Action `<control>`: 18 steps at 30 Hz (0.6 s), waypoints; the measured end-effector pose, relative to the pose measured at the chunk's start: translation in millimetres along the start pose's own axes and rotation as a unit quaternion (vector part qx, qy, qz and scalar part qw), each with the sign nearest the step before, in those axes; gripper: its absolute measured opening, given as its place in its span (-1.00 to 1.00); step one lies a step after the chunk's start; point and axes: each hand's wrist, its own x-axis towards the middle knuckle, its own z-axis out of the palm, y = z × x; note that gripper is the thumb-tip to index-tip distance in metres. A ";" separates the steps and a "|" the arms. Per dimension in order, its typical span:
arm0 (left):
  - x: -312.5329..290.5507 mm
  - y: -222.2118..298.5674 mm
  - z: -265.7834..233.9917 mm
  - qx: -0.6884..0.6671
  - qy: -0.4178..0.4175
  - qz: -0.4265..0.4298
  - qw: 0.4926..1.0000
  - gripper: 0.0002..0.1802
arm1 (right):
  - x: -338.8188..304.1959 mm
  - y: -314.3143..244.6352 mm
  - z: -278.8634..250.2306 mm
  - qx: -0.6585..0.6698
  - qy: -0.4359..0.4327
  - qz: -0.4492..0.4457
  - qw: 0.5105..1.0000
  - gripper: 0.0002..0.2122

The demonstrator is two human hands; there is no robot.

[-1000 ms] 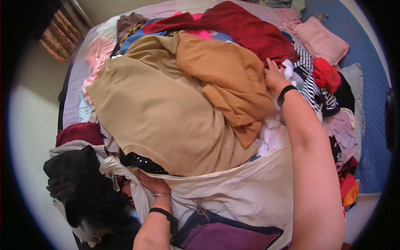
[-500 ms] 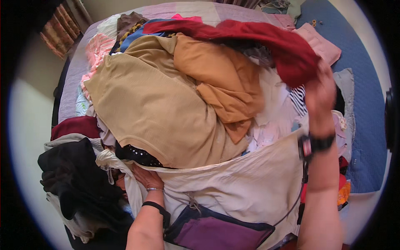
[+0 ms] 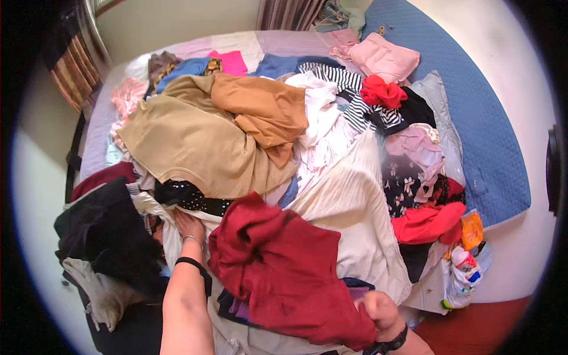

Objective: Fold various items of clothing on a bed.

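Probably soft and light, the dark red garment (image 3: 290,266) at six o'clock suits an edge hold, my right hand (image 3: 381,312) clutching it at five, though whether my left hand (image 3: 190,225) at eight grips anything I can't tell.

A bed (image 3: 290,42) — heaped with clothes (image 3: 195,139) (tan, orange, striped).

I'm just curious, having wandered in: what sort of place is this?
Probably a bedroom: clothes lie heaped on what looks like a lilac-covered bed, with a curtain hanging beyond it.
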 end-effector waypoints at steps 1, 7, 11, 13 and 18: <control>7.3 -5.1 -16.8 -0.106 -0.095 0.029 0.989 -0.34 | 0.6 9.9 2.3 0.020 0.029 -0.045 0.998 -0.82; -138.9 -9.7 -113.8 -0.223 -0.113 0.098 0.963 -0.74 | -30.2 25.5 87.5 -0.032 0.050 -0.227 0.972 -0.80; -295.4 -3.6 -179.3 -0.500 -0.132 -0.111 0.848 -0.57 | -78.8 27.0 157.8 -0.057 -0.002 -0.274 0.960 -0.79; -330.9 -0.1 -210.2 -0.593 -0.477 -0.336 0.554 -0.04 | -108.6 27.0 183.9 -0.165 -0.097 -0.225 0.956 -0.85; -314.4 8.9 -281.3 -0.850 -0.451 0.039 0.270 -0.13 | -153.5 44.2 232.0 -0.116 -0.451 -0.109 0.878 -0.74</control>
